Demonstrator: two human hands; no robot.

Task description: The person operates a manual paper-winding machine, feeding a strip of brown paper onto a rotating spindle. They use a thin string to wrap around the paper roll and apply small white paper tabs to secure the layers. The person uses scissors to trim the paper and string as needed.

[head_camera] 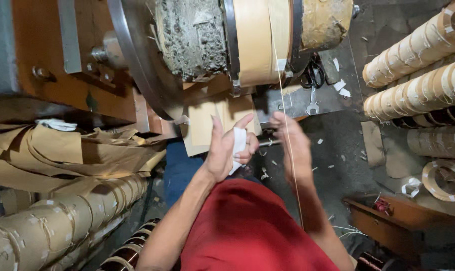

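nearest, left hand [222, 150] raised with palm up and fingers spread, pinching a white strip of tape [238, 143] between thumb and forefinger — kept handy, by the look of it, just below the paper-wrapped coil [260, 40]. beside it, right hand [293, 145] blurred, fingers loosely curled; impossible to tell whether gripping the thin wire [287, 130] running taut up to the coil. farther off, scissors [313, 75] and a wrench [313, 106] lying on the machine bed [287, 100], near its right edge.

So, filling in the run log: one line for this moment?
left hand: holds white tape | right hand: at wire, blurred | spool: paper-wrapped
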